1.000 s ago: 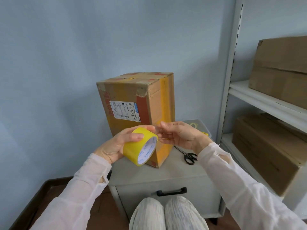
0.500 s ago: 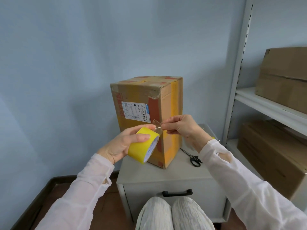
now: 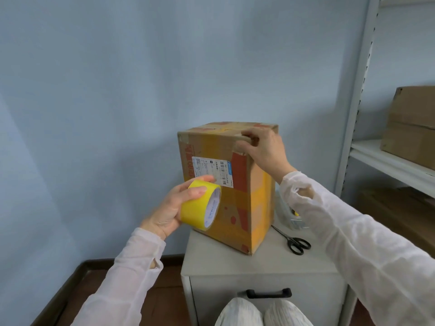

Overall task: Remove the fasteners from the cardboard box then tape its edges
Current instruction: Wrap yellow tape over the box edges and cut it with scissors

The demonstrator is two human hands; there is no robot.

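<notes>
Cardboard box (image 3: pixel 237 208) upright on grey cabinet (image 3: pixel 259 262); yellow tape roll (image 3: pixel 196 205) gripped in left hand (image 3: pixel 168 209), held against box's left face; box's top near edge pinched by right hand (image 3: pixel 264 148); no fasteners seen; taping judged barely begun, edges mostly left; scissors (image 3: pixel 297 244) lying right of box.

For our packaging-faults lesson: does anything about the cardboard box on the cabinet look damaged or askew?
Yes. On the cardboard box, old brown tape is wrinkled and lifting along the top front edge, where the right hand grips. The box also sits corner-on to the cabinet, not square.
</notes>
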